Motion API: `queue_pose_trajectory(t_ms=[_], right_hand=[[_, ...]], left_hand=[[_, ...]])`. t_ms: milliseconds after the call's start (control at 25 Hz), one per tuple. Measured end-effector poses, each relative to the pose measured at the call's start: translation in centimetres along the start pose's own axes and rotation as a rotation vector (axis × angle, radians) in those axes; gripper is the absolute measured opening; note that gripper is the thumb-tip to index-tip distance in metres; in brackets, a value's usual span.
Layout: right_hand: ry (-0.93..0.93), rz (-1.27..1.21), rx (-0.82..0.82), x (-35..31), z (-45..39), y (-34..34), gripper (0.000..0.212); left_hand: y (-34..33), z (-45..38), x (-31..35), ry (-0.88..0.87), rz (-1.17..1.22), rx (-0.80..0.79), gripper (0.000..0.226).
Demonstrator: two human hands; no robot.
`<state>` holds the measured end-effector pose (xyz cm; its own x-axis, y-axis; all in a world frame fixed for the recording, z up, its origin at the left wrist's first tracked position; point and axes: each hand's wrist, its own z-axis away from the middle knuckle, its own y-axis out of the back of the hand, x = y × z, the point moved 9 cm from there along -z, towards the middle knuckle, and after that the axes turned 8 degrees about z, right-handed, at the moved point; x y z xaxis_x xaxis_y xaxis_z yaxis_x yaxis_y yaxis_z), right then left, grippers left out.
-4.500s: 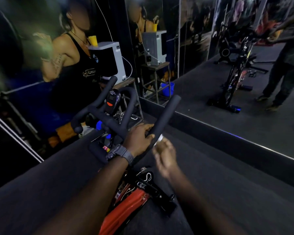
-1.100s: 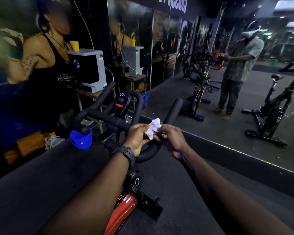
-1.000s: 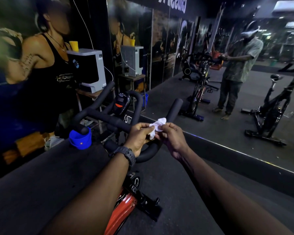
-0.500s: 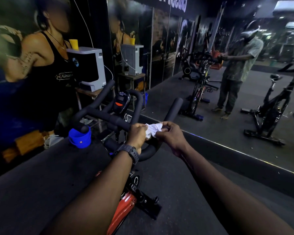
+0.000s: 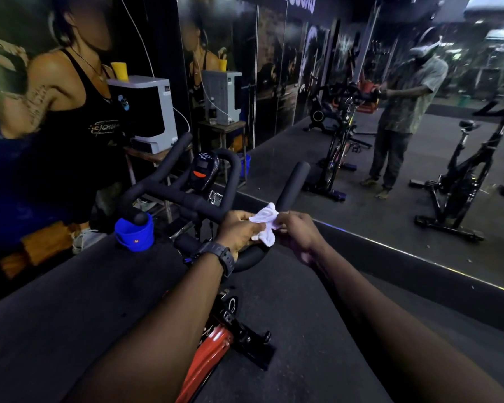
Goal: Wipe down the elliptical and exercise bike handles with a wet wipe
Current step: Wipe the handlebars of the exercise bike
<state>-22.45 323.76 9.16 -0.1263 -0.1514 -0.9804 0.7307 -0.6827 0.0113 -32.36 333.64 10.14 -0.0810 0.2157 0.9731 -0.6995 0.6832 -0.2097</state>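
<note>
A crumpled white wet wipe (image 5: 264, 223) is pinched between both hands just above the exercise bike's black handlebar (image 5: 186, 199). My left hand (image 5: 238, 229), with a dark watch on its wrist, grips the wipe's left side. My right hand (image 5: 298, 232) holds its right side. The right handle (image 5: 292, 184) rises behind the wipe, and the left handle (image 5: 169, 161) points up to the left. A small console (image 5: 202, 171) with an orange button sits between them. The handlebar's near curve is partly hidden by my hands.
A blue cup holder (image 5: 134, 232) hangs below the left bar end. The bike's red frame (image 5: 207, 362) drops beneath my arms. A wall mirror (image 5: 390, 141) ahead reflects the bikes and a standing person. A white machine (image 5: 146, 114) rests on a small table at the left.
Over 4.5 seconds the view lifted and both hands came together on the wipe. In the last second they keep reworking it above the handlebar, and it now sticks up in a bunch.
</note>
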Motion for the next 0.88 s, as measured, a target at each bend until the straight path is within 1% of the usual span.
queue_pose_trajectory(t_ms=[40,120,160,200,240,280,360,400,440,480,560,640,720,800,880], right_hand=[[-0.037,-0.119,-0.004,0.8,-0.2,-0.2,0.024],[-0.085,-0.292,0.030,2.2,-0.6,0.0,0.028],[-0.074,-0.297,0.071,2.6,-0.7,0.4,0.025],[-0.017,-0.227,0.125,2.5,-0.7,1.2,0.020],[0.094,-0.060,0.193,1.8,-0.7,2.2,0.021],[0.250,0.189,0.264,0.6,-0.5,2.9,0.024],[0.591,0.747,0.366,-2.4,1.3,1.9,0.019],[0.733,0.988,0.389,-3.1,2.0,0.5,0.015],[0.843,1.166,0.396,-3.3,2.8,-0.6,0.012],[0.911,1.265,0.367,-2.5,3.3,-1.5,0.015],[0.963,1.268,0.241,-0.2,4.6,-2.7,0.029],[0.984,1.272,0.151,1.0,5.7,-2.9,0.036],[0.920,1.294,0.156,-0.2,4.3,-2.1,0.031],[0.860,1.320,0.196,-2.1,2.6,-1.6,0.030],[0.891,1.269,0.256,-1.9,3.3,-2.5,0.024]], left_hand=[[0.0,0.1,-0.2,0.029,0.033,0.004,0.016],[0.6,0.1,-0.7,0.069,0.046,0.033,0.037],[1.0,0.1,-0.8,0.055,0.002,0.058,0.043],[1.7,0.1,-0.5,0.012,-0.080,0.094,0.042],[2.4,0.2,0.1,-0.056,-0.208,0.133,0.040],[2.9,0.2,0.7,-0.145,-0.366,0.168,0.038],[2.8,0.2,1.3,-0.271,-0.649,0.164,0.032],[2.5,0.4,1.4,-0.309,-0.738,0.141,0.026],[2.2,0.6,1.4,-0.334,-0.804,0.119,0.017],[2.1,0.8,1.5,-0.357,-0.859,0.102,0.009],[2.0,1.1,1.6,-0.416,-0.914,0.052,0.007],[2.3,1.0,1.3,-0.407,-0.865,0.002,0.010],[2.8,0.6,0.8,-0.363,-0.791,-0.020,0.015],[3.0,0.2,0.4,-0.322,-0.713,-0.038,0.019],[3.4,0.1,0.3,-0.294,-0.615,-0.044,0.019]])
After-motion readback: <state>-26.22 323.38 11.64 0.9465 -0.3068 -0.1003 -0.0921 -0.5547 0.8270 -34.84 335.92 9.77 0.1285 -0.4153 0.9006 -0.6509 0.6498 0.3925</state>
